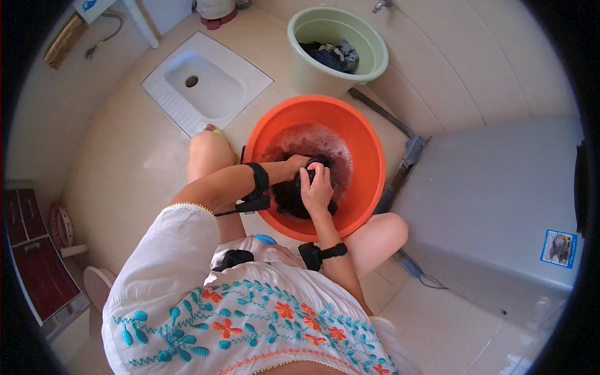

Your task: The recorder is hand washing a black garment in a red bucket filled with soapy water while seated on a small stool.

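A dark wet cloth (291, 199) lies bunched in soapy water inside an orange plastic basin (368, 154). My left hand (297, 166) reaches in from the left and grips the cloth near its upper part; its fingers are partly hidden. Close beside it, my right hand (317, 187) comes from below with bent fingers on a bunched part of the same dark cloth. White foam floats along the water's upper and right side.
A pale green tub (302, 77) with dark clothes stands behind the basin, below a wall tap (382, 5). A white squat toilet (239, 96) is at upper left. A grey appliance (483, 197) and dark pipe (382, 111) are to the right.
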`<state>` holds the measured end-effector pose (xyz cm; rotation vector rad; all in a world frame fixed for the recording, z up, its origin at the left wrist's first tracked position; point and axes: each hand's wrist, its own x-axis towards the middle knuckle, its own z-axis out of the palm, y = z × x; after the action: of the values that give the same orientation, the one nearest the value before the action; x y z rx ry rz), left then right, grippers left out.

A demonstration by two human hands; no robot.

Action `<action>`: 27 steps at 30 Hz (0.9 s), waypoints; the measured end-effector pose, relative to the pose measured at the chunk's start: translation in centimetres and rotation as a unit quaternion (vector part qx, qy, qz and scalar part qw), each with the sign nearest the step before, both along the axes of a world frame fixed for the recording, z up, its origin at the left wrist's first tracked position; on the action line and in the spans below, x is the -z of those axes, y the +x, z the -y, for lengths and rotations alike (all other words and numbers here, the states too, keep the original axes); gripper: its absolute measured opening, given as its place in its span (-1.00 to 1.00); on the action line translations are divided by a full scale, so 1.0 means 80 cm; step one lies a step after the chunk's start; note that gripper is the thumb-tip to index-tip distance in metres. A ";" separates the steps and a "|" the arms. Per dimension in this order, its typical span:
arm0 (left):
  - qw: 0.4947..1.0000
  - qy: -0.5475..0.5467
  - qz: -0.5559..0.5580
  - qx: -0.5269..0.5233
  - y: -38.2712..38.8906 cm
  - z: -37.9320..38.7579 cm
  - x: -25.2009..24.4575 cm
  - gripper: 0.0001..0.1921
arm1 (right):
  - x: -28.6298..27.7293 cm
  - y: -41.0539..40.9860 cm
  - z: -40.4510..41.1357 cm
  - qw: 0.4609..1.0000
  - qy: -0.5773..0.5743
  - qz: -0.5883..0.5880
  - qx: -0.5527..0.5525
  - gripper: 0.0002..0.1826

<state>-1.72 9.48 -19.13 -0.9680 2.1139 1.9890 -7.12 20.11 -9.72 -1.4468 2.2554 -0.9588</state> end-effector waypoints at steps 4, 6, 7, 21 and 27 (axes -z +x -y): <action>0.938 0.219 0.093 -0.251 -0.016 -0.014 -0.040 -0.67 | 0.023 -0.022 0.004 0.997 0.005 -0.048 0.058 -0.76; 0.976 0.080 0.083 -0.184 -0.010 -0.003 -0.040 -0.62 | 0.027 -0.038 0.013 0.994 0.072 -0.029 0.082 -0.70; 0.976 0.082 0.084 -0.181 -0.013 -0.007 -0.059 -0.62 | 0.025 -0.051 0.010 0.987 0.125 -0.026 0.096 -0.67; 0.970 -0.240 -0.037 -0.028 0.013 0.075 -0.177 -0.46 | -0.096 -0.120 -0.025 1.000 -0.017 0.018 0.003 -0.87; 0.970 -0.193 -0.052 -0.139 0.006 0.080 -0.168 -0.43 | -0.106 -0.122 -0.011 0.975 -0.094 0.203 -0.002 -0.79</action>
<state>-1.25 3.05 -5.69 -1.3102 2.6182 1.8026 -16.85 20.97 -1.20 -1.1896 1.9047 -1.3564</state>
